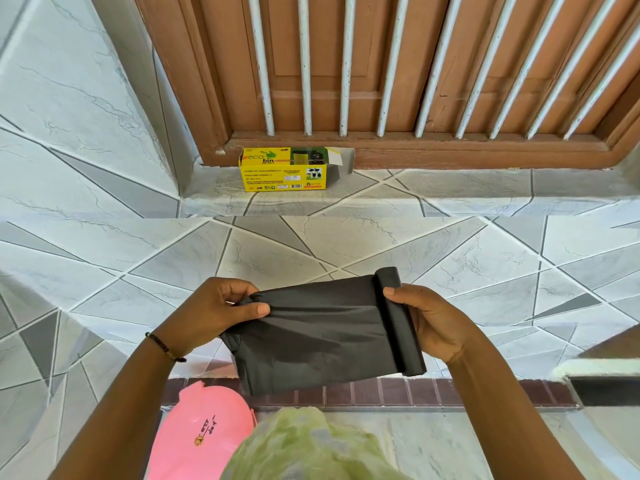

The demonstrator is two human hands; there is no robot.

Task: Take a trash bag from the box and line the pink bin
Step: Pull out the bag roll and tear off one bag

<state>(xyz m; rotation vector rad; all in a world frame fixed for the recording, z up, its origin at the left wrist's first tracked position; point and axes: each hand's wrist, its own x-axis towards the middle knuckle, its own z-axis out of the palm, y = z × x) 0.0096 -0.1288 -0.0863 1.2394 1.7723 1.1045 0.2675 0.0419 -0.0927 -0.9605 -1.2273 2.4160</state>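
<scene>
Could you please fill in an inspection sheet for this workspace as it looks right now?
Surface: grey and white tiled floor with a raised tiled step below the door.
Job's things: black trash bag roll, partly unrolled, held in the air between both hands; yellow box on the step, its right end flap open; pink bin at the bottom edge, only partly in view.
Clutter: pale green plastic bag beside the pink bin.
Grippers: left hand pinches the loose end of the bag; right hand grips the rolled part.
Cables: nothing seen.
Surroundings: brown wooden door behind white bars; brick-red tile strip.
</scene>
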